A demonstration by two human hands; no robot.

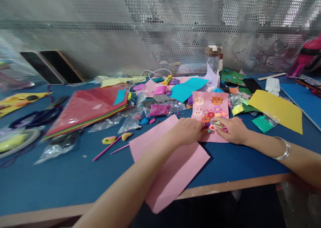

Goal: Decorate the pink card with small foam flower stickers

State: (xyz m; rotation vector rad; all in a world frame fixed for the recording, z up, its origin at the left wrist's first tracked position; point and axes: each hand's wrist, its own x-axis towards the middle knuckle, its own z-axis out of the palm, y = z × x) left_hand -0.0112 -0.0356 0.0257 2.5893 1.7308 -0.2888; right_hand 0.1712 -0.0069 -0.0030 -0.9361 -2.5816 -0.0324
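A small pink sheet (pixel 211 96) lies on the blue table, bearing a clay cat face (pixel 217 100), two pale animal faces and several colourful clay flowers (pixel 211 114). My left hand (pixel 189 131) is at the sheet's lower left with its fingers curled together, tips down among the lower flowers; whatever they pinch is hidden. From the right, my right hand (pixel 233 129) rests over the same flowers, its fingers stretched out and touching them. A larger blank pink sheet (pixel 183 167) lies beneath my left forearm and hangs over the table's front edge.
Left of the sheets lie a purple clay tool (pixel 106 149), scissors (pixel 41 114) and a red pack of sheets (pixel 92 107). Clay packets (pixel 159 109) crowd the middle. A yellow sheet (pixel 278 109) lies right; a bottle (pixel 213 58) stands behind, before a perforated metal panel (pixel 100 37).
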